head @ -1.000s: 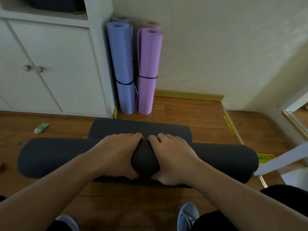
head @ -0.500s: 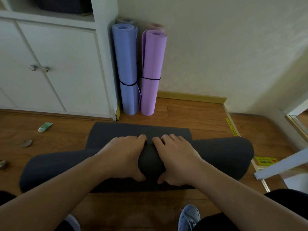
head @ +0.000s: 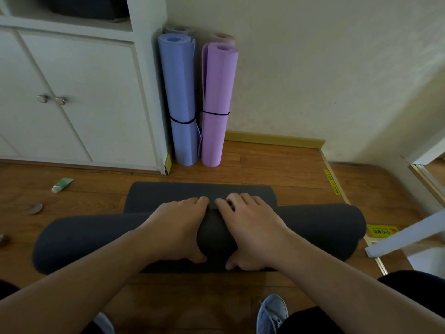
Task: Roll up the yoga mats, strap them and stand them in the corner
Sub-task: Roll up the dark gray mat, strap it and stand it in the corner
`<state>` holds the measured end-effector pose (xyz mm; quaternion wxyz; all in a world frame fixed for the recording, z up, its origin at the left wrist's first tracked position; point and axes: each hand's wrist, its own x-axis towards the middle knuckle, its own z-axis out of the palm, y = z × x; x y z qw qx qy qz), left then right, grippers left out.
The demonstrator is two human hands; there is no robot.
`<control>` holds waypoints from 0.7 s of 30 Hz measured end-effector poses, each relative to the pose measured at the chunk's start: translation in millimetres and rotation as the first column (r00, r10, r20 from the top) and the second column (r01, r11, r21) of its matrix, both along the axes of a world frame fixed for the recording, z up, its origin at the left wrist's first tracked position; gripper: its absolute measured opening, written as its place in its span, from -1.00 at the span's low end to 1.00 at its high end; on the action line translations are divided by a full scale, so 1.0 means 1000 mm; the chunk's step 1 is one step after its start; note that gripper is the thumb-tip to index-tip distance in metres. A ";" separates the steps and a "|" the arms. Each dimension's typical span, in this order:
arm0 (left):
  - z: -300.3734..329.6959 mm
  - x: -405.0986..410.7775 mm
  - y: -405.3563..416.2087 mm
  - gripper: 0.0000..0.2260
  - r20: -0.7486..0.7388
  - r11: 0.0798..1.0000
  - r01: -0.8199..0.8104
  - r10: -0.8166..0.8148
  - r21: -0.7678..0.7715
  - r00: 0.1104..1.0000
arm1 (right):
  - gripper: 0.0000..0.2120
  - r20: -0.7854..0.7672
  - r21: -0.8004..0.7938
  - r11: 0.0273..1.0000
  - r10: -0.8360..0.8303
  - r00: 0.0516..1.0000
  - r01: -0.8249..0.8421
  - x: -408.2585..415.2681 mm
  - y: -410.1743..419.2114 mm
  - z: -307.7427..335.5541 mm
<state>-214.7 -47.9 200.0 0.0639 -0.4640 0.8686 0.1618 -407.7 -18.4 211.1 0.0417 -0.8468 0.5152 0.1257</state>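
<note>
Two more rolled mats stand behind the blue mat and the purple mat in the corner at 12 o'clock; only their tops show. A dark object on the cabinet shelf at 11 o'clock is cut off by the frame edge. Small brownish things on the floor at 9 o'clock are too blurred to identify; a green tube lies near them. The dark grey mat lies on the floor at centre, mostly rolled, a short flat stretch left toward 12 o'clock. The left hand and right hand sit side by side on the roll's middle, fingers curled over its top and thumbs tucked under the near side, grasping it. Compared with half a second ago, the flat stretch has barely changed and the hands hold the same grip.
</note>
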 end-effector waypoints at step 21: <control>0.004 0.007 -0.002 -0.18 -0.010 0.999 -0.016 0.016 -0.028 1.000 | -0.02 0.020 -0.076 0.997 0.007 1.000 -0.006 0.004 0.001 -0.005</control>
